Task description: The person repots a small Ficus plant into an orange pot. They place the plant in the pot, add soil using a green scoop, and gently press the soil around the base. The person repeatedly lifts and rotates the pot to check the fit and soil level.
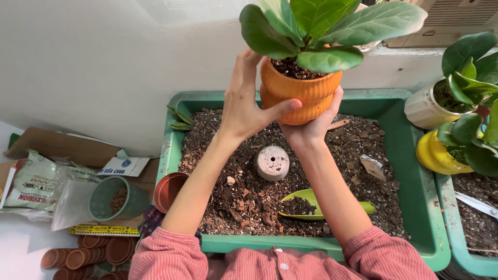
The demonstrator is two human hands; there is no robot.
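Green soil tray (415, 171) below | left hand (244, 106) and right hand (311, 127) clasp orange pot (298, 96) aloft | step: inspecting potted plant | next likely needs steady lowering.

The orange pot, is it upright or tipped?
Roughly upright: the orange pot has its soil-filled rim facing up, leaves rising above, held between both hands.

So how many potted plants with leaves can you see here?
3. An orange pot held up in both hands over the green tray; a white pot and a yellow pot at the right edge. More may sit out of frame there.
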